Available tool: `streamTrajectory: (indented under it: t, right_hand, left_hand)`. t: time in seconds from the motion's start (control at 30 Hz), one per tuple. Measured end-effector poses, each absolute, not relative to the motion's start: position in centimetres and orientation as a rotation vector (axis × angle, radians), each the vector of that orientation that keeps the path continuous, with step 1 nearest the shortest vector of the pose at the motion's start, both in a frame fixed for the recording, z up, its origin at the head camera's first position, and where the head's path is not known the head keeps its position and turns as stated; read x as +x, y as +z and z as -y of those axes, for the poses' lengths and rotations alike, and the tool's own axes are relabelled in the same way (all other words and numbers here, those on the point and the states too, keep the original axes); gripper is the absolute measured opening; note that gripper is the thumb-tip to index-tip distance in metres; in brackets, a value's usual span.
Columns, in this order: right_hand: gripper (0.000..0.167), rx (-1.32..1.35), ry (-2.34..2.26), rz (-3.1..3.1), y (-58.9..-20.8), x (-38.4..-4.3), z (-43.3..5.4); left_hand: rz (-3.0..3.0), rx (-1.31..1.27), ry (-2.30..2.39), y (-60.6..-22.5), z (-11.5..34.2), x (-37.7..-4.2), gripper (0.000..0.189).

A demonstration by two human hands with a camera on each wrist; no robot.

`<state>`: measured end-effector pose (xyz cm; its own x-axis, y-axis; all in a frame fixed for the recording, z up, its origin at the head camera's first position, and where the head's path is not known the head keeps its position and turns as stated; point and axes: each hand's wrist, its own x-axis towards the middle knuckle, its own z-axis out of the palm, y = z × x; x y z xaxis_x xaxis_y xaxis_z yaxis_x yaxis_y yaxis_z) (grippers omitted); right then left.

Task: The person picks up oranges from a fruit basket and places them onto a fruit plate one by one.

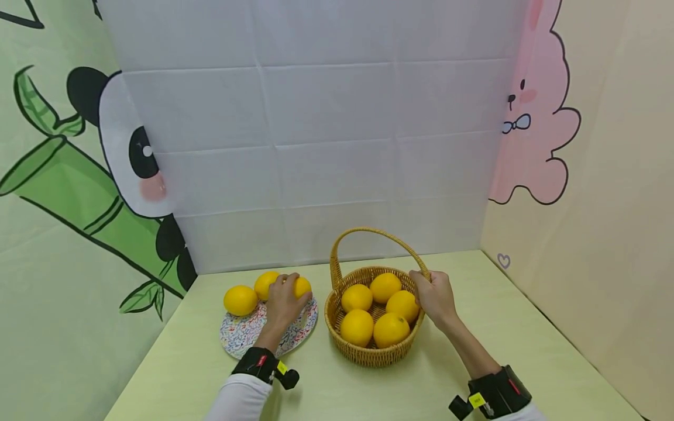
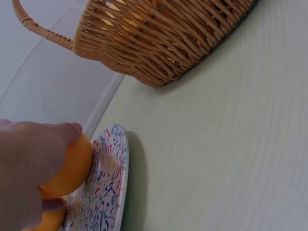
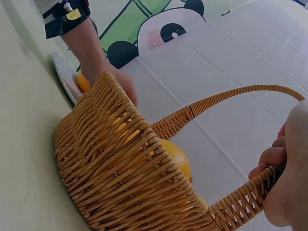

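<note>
My left hand [image 1: 283, 304] is over the right part of a speckled plate [image 1: 243, 334], its fingers and thumb around an orange [image 1: 302, 286]. In the left wrist view that orange [image 2: 73, 166] shows beside the thumb, close to the plate's surface; the far fingers are partly hidden. Two more oranges [image 1: 240, 300] sit at the plate's back left. To the right stands a wicker basket [image 1: 371, 356] with several oranges [image 1: 358, 327] inside. My right hand [image 1: 438, 299] grips the lower right end of its arched handle [image 1: 368, 230], also seen in the right wrist view.
The pale table [image 1: 174, 362] bears both plate and basket, with a narrow gap between them. A white sheet [image 1: 326, 146] hangs behind the table's back edge. A printed wall [image 1: 579, 234] rises along the right side.
</note>
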<state>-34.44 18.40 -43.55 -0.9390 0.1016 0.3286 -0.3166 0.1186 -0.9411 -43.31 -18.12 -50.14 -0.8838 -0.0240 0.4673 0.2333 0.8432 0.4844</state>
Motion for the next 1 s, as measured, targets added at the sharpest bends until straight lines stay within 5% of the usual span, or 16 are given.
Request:
streamTrajectory:
  t: [1.0]
  right_hand:
    - [0.054, 0.242, 1.877, 2.086, -43.60, -34.49, -18.39]
  left_hand:
    - [2.595, -0.163, -0.553, -50.40, 18.27, -43.48, 0.069]
